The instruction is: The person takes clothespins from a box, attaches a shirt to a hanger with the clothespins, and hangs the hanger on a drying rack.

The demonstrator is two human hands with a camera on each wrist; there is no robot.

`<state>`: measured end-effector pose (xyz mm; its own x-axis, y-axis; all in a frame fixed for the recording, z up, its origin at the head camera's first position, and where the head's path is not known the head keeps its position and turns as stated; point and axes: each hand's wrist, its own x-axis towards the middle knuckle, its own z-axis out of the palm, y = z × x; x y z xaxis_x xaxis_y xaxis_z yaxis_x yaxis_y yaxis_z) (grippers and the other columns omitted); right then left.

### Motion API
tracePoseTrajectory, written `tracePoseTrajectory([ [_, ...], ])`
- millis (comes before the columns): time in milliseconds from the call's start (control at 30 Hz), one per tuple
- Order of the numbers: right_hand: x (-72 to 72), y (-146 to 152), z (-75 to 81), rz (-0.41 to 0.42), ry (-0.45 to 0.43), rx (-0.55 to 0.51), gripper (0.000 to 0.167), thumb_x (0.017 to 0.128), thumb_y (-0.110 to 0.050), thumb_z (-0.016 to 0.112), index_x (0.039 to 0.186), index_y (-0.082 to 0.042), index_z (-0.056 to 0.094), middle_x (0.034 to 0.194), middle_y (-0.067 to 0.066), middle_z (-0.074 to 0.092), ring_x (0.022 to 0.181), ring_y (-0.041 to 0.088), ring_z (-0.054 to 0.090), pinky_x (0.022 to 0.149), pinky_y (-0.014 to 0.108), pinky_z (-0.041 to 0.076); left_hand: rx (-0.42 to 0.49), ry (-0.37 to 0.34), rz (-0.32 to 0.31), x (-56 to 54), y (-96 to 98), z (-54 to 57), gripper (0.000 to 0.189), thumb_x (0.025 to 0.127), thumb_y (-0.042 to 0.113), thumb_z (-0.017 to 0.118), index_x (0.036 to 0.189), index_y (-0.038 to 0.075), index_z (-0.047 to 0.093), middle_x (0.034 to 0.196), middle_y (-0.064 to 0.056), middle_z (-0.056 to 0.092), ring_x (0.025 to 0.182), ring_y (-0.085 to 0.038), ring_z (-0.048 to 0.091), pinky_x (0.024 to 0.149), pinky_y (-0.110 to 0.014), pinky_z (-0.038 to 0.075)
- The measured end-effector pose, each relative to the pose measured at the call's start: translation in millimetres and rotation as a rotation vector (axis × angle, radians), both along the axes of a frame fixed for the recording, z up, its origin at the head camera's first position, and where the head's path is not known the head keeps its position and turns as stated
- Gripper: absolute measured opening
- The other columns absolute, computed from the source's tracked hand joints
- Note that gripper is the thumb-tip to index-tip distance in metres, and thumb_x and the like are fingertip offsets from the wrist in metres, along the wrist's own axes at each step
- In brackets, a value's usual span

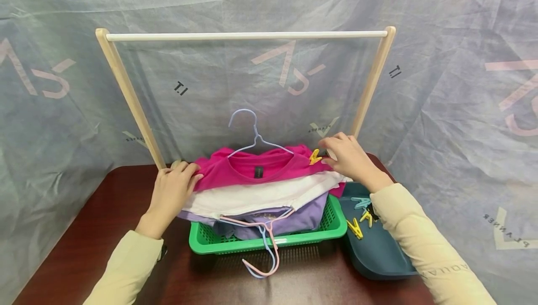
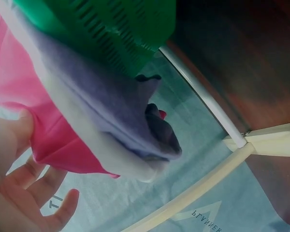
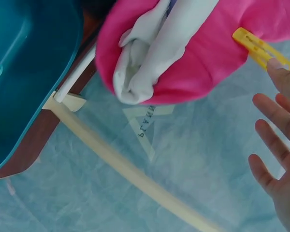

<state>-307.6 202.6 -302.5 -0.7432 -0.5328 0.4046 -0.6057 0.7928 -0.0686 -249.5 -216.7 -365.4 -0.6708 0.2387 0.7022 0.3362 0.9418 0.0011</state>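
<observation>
A magenta shirt (image 1: 214, 169) lies on top of the pile, a light blue hanger (image 1: 256, 133) in its neckline. My left hand (image 1: 174, 186) pinches its left shoulder, thumb on the front and fingers behind, as the left wrist view shows. On the right shoulder sits a yellow clothespin (image 1: 315, 157). Beside it is my right hand (image 1: 346, 155), fingers spread and thumb tip right at the clothespin's end (image 3: 266, 53). Below the shirt lie a white garment (image 1: 252, 197) and a purple garment (image 1: 311, 211), with a pink hanger (image 1: 275, 249) and a blue one hooking toward me.
The pile rests on a green basket (image 1: 222, 249) on the dark wooden table (image 1: 126, 202). Behind stands a wooden rack with a white bar (image 1: 248, 36). At the right, a dark teal tray (image 1: 378, 258) holds yellow clothespins (image 1: 355, 228) and a blue clothespin (image 1: 360, 202), partly behind my right sleeve.
</observation>
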Motion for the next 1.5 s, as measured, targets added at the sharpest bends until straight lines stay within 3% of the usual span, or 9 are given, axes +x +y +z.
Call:
tracePoseTrajectory([
  [200,6.0,13,1.5,-0.061,0.014,0.005,0.034,0.078,-0.016,0.071,0.109,-0.008,0.061,0.106,0.01,0.065,0.101,0.029,0.049,0.083,0.049,0.035,0.003,-0.01,0.0,0.3,-0.1,0.4,0.018,0.081,0.022,0.068,0.093,0.011,0.061,0.08,-0.006,0.06,0.08,-0.026,0.058,0.07,-0.046,0.04],
  [400,13.3,32,-1.1,-0.079,0.076,-0.004,0.031,0.076,-0.011,0.07,0.105,-0.007,0.061,0.097,0.01,0.066,0.095,0.029,0.05,0.081,0.052,0.035,0.018,-0.005,-0.011,1.5,-0.5,0.5,0.017,0.08,0.021,0.068,0.093,0.011,0.062,0.08,-0.005,0.061,0.08,-0.026,0.059,0.07,-0.047,0.04],
  [800,22.8,66,-23.8,-0.14,0.063,0.043,0.025,0.075,-0.012,0.072,0.097,-0.007,0.063,0.092,0.009,0.066,0.089,0.03,0.051,0.073,0.048,0.037,0.024,0.0,-0.024,2.9,-4.1,-0.8,0.017,0.08,0.02,0.069,0.092,0.011,0.062,0.08,-0.006,0.061,0.078,-0.027,0.061,0.069,-0.047,0.042],
  [1067,29.5,77,-47.3,-0.146,0.008,0.079,0.025,0.074,-0.013,0.073,0.097,-0.007,0.065,0.091,0.008,0.066,0.092,0.031,0.053,0.071,0.048,0.038,0.024,-0.014,-0.017,4.0,-4.5,-0.7,0.016,0.083,0.02,0.065,0.097,0.012,0.063,0.084,-0.007,0.064,0.081,-0.027,0.061,0.071,-0.049,0.042],
  [1500,40.7,84,-83.1,-0.157,-0.146,0.156,0.02,0.072,-0.016,0.075,0.087,-0.014,0.063,0.085,0.002,0.067,0.083,0.024,0.052,0.066,0.042,0.038,0.051,-0.017,-0.016,5.6,-4.3,-1.2,0.016,0.085,0.019,0.062,0.098,0.01,0.063,0.088,-0.009,0.066,0.08,-0.029,0.061,0.071,-0.048,0.041],
])
